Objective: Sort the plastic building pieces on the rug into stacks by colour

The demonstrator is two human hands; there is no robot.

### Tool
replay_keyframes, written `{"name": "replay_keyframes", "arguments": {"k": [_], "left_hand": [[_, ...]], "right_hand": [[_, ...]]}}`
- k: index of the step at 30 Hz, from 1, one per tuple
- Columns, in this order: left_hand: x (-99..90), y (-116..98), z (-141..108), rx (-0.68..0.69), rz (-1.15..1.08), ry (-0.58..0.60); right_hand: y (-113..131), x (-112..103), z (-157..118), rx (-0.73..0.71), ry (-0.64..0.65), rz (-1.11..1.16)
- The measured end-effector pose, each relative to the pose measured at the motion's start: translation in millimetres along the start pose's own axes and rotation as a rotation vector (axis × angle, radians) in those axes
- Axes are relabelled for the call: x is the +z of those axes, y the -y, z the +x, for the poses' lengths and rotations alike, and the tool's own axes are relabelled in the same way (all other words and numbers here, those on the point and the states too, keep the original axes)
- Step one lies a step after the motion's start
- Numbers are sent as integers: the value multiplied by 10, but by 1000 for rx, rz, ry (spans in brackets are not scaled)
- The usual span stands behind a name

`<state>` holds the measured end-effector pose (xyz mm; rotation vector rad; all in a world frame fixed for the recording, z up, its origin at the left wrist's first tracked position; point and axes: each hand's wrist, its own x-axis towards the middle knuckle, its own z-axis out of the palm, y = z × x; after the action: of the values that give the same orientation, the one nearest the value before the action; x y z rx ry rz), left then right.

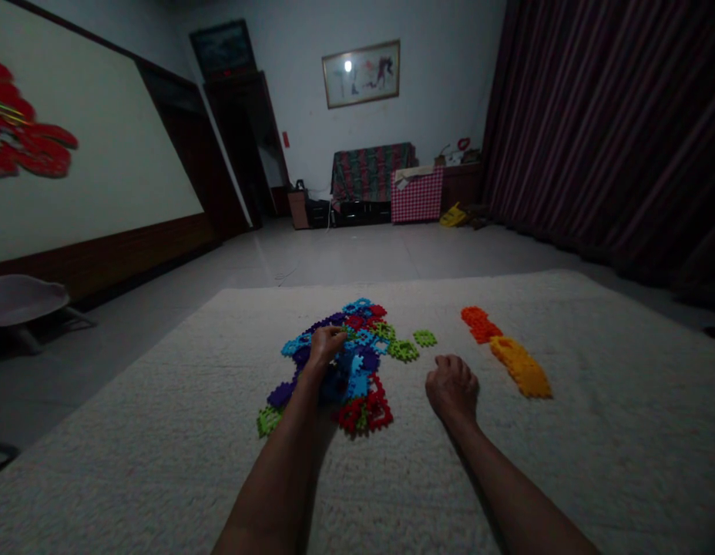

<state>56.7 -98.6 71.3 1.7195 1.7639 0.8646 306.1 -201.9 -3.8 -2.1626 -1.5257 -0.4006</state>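
A pile of toothed plastic pieces in blue, purple, red and green lies on a pale mat (189, 385). Over its upper left part is my left hand (327, 344), fingers closed in a pinch; what they hold is too small to make out. My right hand (451, 385) rests on the mat right of the pile, its fingers curled in and hiding whatever may be under them. Between the hands, a single green piece (425, 338) lies flat. Orange-red pieces (480, 324) and a row of yellow-orange pieces (520, 366) are to the right. Red pieces (379, 405) form the pile's near edge.
Beyond the mat's far edge is a tiled floor (363, 254). A low stool or chair (25, 301) stands at the left. Cloth-covered furniture (372, 173) lines the back wall, and a dark curtain (594, 131) hangs at the right.
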Motion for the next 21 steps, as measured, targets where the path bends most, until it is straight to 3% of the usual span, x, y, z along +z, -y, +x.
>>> {"name": "replay_keyframes", "arguments": {"k": [5,8,11,16,21], "left_hand": [[489,-430,30,116,-15,83],[581,-546,7,157,47,41],[440,-442,-21,171,151,-23],[-33,20,-77,32,333,-92],[-250,316,-126,-83,468,-49]], "right_hand": [[-7,6,-4,-11,0,-5],[-9,8,-1,-9,10,1],[-8,7,0,-1,15,2],[-15,13,-4,-20,0,-6],[-7,1,-1,-18,6,-15]]}}
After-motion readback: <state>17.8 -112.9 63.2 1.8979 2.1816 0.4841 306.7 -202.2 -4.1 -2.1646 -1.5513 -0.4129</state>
